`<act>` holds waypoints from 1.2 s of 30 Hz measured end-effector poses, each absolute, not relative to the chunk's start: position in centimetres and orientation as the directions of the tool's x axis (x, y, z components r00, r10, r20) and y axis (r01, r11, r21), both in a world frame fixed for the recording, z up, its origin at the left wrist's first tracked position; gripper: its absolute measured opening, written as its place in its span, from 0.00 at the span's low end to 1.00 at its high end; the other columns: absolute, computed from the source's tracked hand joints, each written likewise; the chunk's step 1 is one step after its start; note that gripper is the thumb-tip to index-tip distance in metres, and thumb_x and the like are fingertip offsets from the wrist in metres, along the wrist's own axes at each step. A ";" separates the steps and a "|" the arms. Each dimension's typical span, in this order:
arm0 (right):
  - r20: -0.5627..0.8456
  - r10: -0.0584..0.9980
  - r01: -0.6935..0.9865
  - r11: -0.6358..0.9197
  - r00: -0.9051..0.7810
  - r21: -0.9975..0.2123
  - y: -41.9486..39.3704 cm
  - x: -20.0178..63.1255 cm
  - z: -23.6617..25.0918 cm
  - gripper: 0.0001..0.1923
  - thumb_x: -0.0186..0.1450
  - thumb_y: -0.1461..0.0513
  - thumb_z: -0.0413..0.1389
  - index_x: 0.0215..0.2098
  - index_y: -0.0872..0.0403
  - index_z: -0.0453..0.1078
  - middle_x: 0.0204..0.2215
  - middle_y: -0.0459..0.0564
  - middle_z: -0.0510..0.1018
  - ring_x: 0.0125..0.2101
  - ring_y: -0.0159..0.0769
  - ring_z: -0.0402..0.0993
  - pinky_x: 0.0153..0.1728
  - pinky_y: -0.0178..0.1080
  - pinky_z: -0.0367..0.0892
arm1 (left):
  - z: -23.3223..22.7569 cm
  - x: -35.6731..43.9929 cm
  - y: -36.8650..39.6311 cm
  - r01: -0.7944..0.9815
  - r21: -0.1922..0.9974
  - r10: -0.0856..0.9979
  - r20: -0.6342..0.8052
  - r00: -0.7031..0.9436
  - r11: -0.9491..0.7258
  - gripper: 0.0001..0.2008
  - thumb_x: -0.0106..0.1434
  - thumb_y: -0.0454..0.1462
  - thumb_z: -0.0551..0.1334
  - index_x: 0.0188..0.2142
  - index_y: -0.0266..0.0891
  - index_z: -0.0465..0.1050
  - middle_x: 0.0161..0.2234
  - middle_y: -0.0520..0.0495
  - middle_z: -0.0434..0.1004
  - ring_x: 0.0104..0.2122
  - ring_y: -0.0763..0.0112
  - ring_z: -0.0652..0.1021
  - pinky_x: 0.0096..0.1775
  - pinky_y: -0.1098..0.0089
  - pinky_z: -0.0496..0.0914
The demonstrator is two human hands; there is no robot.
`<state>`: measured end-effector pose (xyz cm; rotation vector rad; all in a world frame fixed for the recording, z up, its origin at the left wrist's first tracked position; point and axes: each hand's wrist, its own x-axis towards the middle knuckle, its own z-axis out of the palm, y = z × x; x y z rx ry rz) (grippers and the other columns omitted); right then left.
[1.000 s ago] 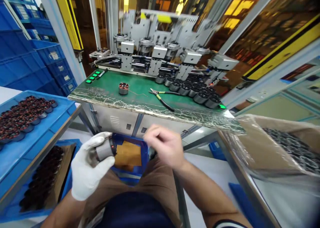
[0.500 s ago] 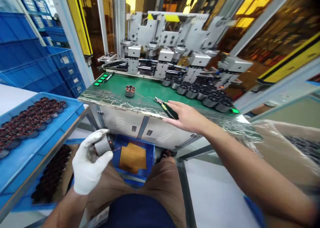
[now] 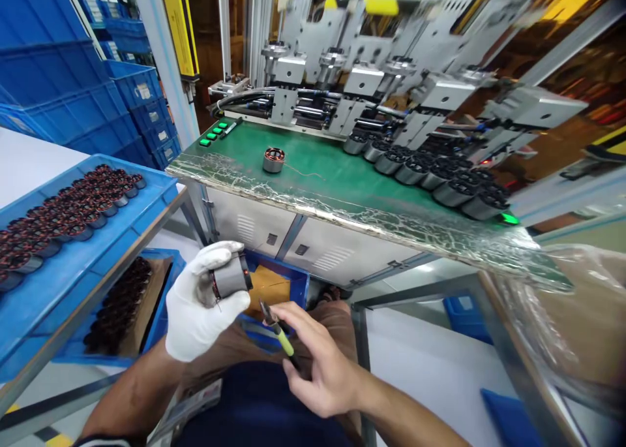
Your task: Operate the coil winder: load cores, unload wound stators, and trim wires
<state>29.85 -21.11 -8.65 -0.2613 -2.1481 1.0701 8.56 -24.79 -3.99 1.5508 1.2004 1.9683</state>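
Gloved left hand (image 3: 198, 310): fingers clamped on wound stator (image 3: 231, 280). Bare right hand (image 3: 317, 362): fingers closed on pliers (image 3: 278, 331), tip just below stator. Crate labels beyond fingers unreadable.

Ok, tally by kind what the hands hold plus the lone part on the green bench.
Motor stators: 2, one in the gloved left hand, one on the green bench.
Pliers: 1, in the right hand.
Total: 3

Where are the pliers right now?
The pliers are in the bare right hand, low in the head view, just right of the motor stator held by the gloved left hand.
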 end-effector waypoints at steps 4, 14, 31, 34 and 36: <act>0.538 0.461 -0.189 0.609 -0.706 -0.770 -21.2 29.1 -8.1 0.42 0.54 0.70 0.51 0.68 0.57 0.52 0.52 0.61 0.69 0.53 0.44 0.69 0.56 0.47 0.70 | -3.9 8.6 -25.1 0.221 0.782 0.716 0.623 -0.316 -0.583 0.25 0.54 0.29 0.72 0.51 0.43 0.74 0.52 0.39 0.78 0.52 0.58 0.79 0.50 0.62 0.77; 0.495 0.515 -0.162 0.561 -0.700 -0.812 -21.2 28.9 -7.8 0.35 0.58 0.70 0.49 0.64 0.55 0.59 0.34 0.52 0.71 0.32 0.36 0.69 0.33 0.38 0.71 | -4.0 8.6 -25.2 0.263 0.760 0.717 0.648 -0.255 -0.594 0.26 0.53 0.29 0.73 0.51 0.42 0.74 0.52 0.38 0.78 0.52 0.58 0.79 0.49 0.61 0.78; 0.397 0.557 -0.034 0.551 -0.730 -0.834 -20.6 29.6 -7.8 0.36 0.59 0.70 0.50 0.66 0.53 0.59 0.40 0.54 0.73 0.37 0.36 0.73 0.37 0.36 0.74 | -4.8 6.9 -26.9 0.402 0.713 0.767 0.640 -0.039 -0.575 0.27 0.54 0.29 0.71 0.53 0.44 0.71 0.52 0.37 0.76 0.51 0.57 0.79 0.49 0.62 0.76; 0.342 0.553 0.163 0.672 -0.760 -0.723 -19.5 31.3 -7.4 0.31 0.65 0.67 0.51 0.66 0.52 0.59 0.52 0.57 0.72 0.49 0.41 0.74 0.47 0.39 0.74 | -4.2 3.6 -27.5 0.633 0.644 0.785 0.613 -0.090 -0.430 0.20 0.57 0.32 0.70 0.48 0.43 0.73 0.50 0.39 0.76 0.50 0.60 0.79 0.50 0.63 0.74; 0.413 0.507 0.226 0.795 -0.756 -0.563 -17.3 33.2 -6.6 0.29 0.67 0.64 0.52 0.66 0.50 0.60 0.55 0.55 0.71 0.54 0.45 0.73 0.51 0.40 0.72 | -3.4 -1.0 -27.8 0.831 0.534 0.790 0.573 -0.218 -0.158 0.17 0.59 0.37 0.69 0.48 0.42 0.73 0.50 0.41 0.76 0.50 0.60 0.78 0.53 0.62 0.72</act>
